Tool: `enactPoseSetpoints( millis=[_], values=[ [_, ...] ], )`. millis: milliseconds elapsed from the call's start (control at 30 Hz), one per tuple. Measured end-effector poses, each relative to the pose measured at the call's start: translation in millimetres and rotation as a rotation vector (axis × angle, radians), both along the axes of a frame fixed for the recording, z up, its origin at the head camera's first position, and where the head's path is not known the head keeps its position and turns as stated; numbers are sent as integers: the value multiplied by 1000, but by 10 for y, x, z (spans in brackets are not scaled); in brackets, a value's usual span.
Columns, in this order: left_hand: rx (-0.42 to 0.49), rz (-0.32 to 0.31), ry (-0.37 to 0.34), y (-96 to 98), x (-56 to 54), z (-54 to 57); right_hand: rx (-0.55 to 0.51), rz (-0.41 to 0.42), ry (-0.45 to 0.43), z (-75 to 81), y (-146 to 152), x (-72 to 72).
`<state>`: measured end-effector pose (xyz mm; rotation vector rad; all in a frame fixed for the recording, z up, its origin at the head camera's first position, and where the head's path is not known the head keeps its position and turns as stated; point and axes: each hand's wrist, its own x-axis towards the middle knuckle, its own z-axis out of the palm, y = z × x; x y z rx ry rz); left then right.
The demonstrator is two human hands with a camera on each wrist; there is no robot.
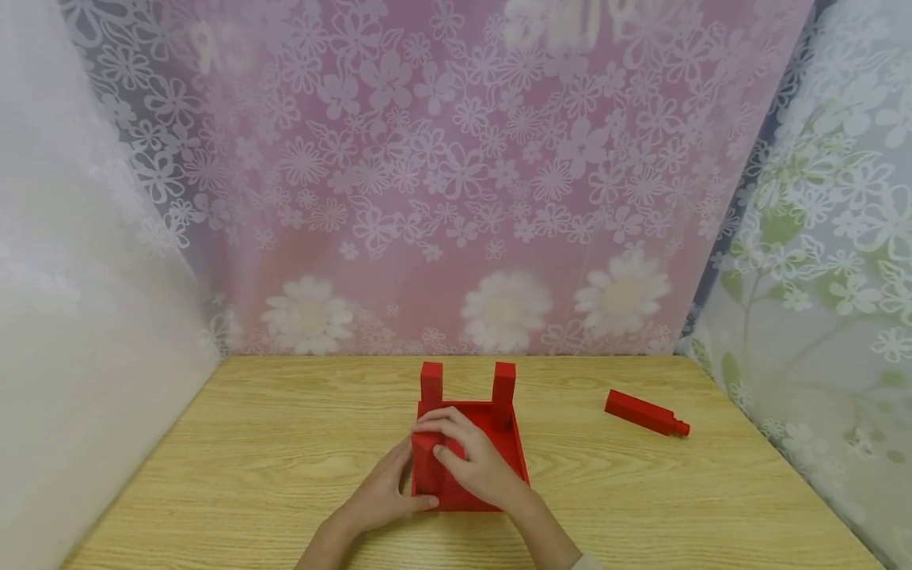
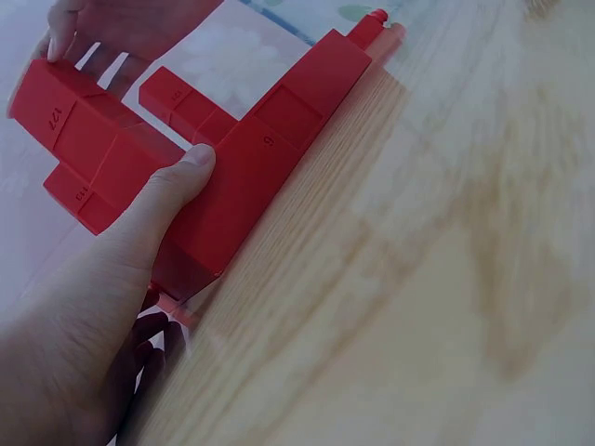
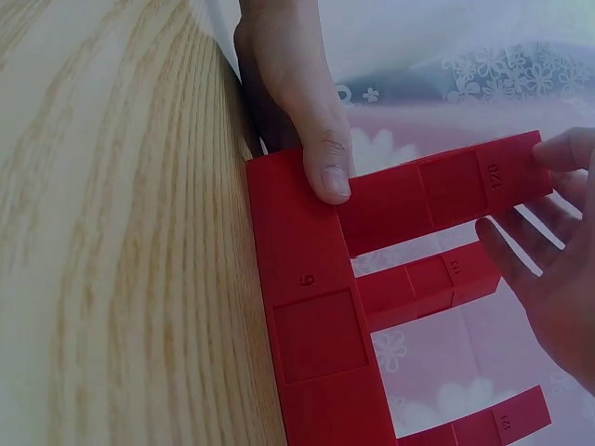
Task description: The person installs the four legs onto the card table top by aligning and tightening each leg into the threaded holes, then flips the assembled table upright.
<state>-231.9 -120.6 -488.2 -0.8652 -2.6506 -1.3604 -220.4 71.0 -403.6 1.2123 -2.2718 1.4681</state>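
A shallow red square tray-like base [image 1: 466, 492] lies on the table with red square posts standing up from it like legs. My left hand [image 1: 385, 491] grips its near left corner, thumb on the near side wall and fingers round the left side. My right hand [image 1: 480, 467] holds the top of the near left leg [image 1: 426, 469] between thumb and fingers. Number markings show on this leg [image 3: 446, 190] in the right wrist view. Two more legs, a far left one [image 1: 431, 383] and a far right one [image 1: 503, 392], stand upright at the back corners.
A loose red leg [image 1: 644, 413] with a stepped round peg at one end lies on the wood-grain table [image 1: 285, 443], to the right of the base. Flower-patterned curtains [image 1: 456, 198] hang behind the table and along its right side.
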Motion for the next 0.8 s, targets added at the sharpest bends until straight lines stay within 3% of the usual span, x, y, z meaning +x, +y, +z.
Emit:
enactPoseSetpoints(
  millis=[200, 367, 633, 800],
  values=[
    [-23, 15, -28, -8, 10, -1, 53, -138, 5, 72, -8, 61],
    [-30, 22, -34, -10, 15, 8, 74, -183, 16, 14, -12, 27],
    [-8, 5, 0, -7, 10, -6, 37, 16, -56, 68, -10, 63],
    [1, -1, 12, -6, 7, -12, 23, 26, -45, 122, -19, 102]
  ],
)
